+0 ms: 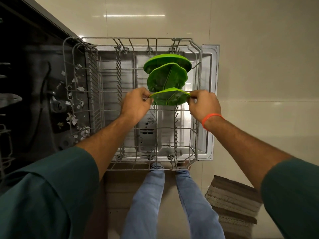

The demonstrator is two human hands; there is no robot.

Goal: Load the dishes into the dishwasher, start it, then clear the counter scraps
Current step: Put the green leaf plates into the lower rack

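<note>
You are holding a green leaf-shaped plate (170,98) on edge over the lower rack (96,80), roughly at the middle of the rack's right-hand half, and each of your hands pinches one end of its rim. Your left hand (136,105) has its fingers and thumb curled onto the plate's left tip, and your right hand (204,104) is clamped the same way on the right tip, so the plate spans the gap between them. Whether its lower edge already sits between the tines you cannot tell from here. Just beyond it, two more green plates stand upright in the same row: the nearer one (166,77) is also leaf-shaped with a raised midrib, and the far one (168,62) looks round and stands close to the rack's far rim. The rack is pulled out over the open dishwasher door (209,100), whose steel inner panel shows through the wires, with the detergent compartment (146,135) below your left wrist. An orange band (211,119) circles your right wrist. To the left, inside the dark tub (34,83), pale scraps (74,118) lie scattered along the rack's left side. Your legs in blue jeans (148,195) stand at the rack's near edge, and a striped mat (234,200) lies on the tiled floor to your right.
</note>
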